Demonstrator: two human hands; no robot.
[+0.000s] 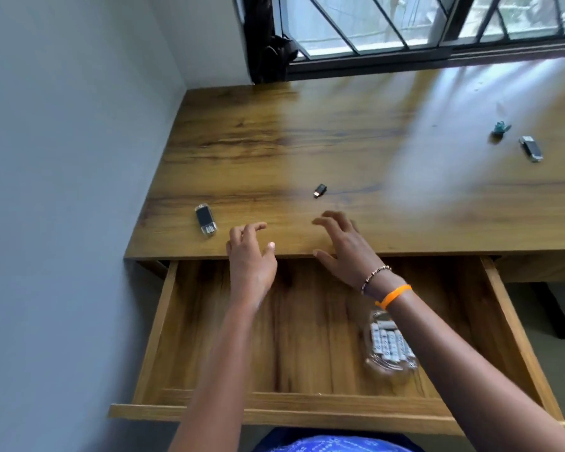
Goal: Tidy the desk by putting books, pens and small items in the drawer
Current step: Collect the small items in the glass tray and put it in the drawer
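Both hands, left [250, 252] and right [341, 246], are held loosely spread and empty over the table [307, 135] edge. Small drives [205, 220] lie on it; a blurred clear packet [390, 345], seemingly batteries, sits in the open drawer [229, 340].

Daylit, soft and slightly blurred
Daylight from the window [405, 24] at 12 o'clock glares across the desk [307, 132]; edges bend wide-angle

The open drawer [209, 337] is bare at left and middle; a clear packet [390, 345] fills its right. On the desk [274, 141], a flash drive [205, 220] lies near left and a small adapter [319, 190] mid-desk.
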